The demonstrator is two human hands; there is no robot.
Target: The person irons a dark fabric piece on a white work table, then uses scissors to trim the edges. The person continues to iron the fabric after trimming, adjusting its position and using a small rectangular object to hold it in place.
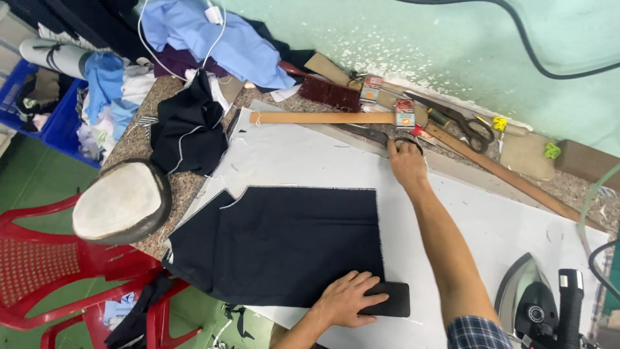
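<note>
**Scissors under the right hand, dark cloth pinned flat**

Scissors (395, 137) are lying beyond the dark cloth (290, 242), right hand (407, 161) fingers closing around their handle. Left hand (345, 298) is pressing, fingers spread flat, a black block (394, 300) at the cloth's near edge.

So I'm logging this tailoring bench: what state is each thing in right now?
Dark fabric piece: spread flat on the white sheet.
Black block: pressed under left hand.
Right hand: on black-handled scissors.
Iron: standing upright.
Large shears: closed.
</note>
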